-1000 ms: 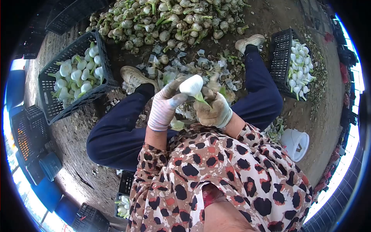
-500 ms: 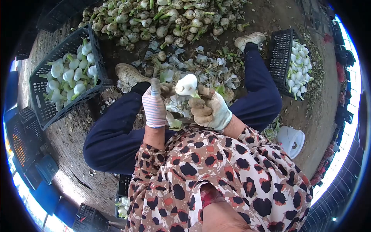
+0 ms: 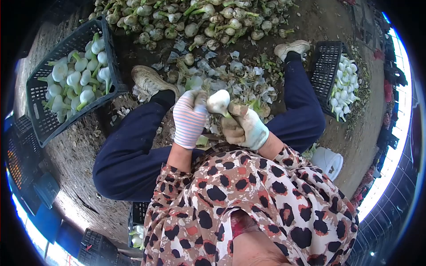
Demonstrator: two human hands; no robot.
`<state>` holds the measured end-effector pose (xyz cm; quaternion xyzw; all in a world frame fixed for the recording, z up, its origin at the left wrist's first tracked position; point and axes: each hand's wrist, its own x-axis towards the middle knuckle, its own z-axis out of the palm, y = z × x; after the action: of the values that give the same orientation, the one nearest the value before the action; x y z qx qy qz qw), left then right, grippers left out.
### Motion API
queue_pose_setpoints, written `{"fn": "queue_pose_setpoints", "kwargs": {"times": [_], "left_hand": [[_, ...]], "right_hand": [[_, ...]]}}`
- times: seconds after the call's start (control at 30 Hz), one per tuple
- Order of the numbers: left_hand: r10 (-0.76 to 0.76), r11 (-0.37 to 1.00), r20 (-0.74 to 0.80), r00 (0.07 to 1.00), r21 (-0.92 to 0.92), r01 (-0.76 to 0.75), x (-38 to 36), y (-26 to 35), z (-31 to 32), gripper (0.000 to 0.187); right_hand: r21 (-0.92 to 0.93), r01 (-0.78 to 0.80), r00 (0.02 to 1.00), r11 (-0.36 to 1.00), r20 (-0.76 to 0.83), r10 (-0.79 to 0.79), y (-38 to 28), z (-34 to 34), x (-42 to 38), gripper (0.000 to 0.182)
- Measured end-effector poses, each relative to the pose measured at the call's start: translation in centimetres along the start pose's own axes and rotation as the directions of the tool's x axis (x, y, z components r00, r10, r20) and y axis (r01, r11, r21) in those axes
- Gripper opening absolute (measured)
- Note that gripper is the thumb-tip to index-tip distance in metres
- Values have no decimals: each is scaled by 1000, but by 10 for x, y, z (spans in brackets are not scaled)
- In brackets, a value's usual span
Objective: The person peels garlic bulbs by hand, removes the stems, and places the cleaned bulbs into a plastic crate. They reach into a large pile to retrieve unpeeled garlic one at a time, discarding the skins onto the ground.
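Observation:
A peeled white garlic bulb is up between my hands, its green stem end pointing down toward the right. My right hand, in a white glove with dirty tan fingers, is closed around that stem end. My left hand, in a striped glove, is curled at the bulb's left side. Its fingertips are partly hidden and blurred, so whatever they grip does not show. Below the hands lies a litter of papery garlic skins on the ground between my shoes.
A heap of unpeeled garlic lies ahead. Crates of cleaned bulbs stand on both sides: a large left crate and a right crate. A white bucket sits by my right leg. Another dark crate is near my left hip.
My left hand has turned and closed in by the bulb; its thumb was raised before. The bulb has shifted slightly right and down, still in my right hand. The camera view has shifted slightly.

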<state>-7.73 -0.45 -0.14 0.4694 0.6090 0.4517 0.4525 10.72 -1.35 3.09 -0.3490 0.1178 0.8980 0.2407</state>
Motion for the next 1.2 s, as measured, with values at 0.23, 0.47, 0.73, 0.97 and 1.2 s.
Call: {"fn": "queue_pose_setpoints", "kwargs": {"times": [0.23,0.47,0.73,0.97,1.2], "left_hand": [[-275,828,-191,943,-545,131,-2,11,0,20],[331,887,10,944,339,-314,4,6,-7,7],[-322,441,165,932,-845,302,16,-8,-4,37],[-339,501,431,836,-670,548,12,-5,-16,87],[-351,628,538,766,-472,619,11,0,-15,77]], "right_hand": [[154,-55,998,987,47,49,-8,6,11,39],[-112,56,980,992,-183,-76,-13,13,14,35],[306,-135,965,942,255,55,-15,10,19,43],[-987,160,786,-22,141,-602,-35,30,16,20],[-681,324,638,-656,670,-380,-62,64,14,19]]}}
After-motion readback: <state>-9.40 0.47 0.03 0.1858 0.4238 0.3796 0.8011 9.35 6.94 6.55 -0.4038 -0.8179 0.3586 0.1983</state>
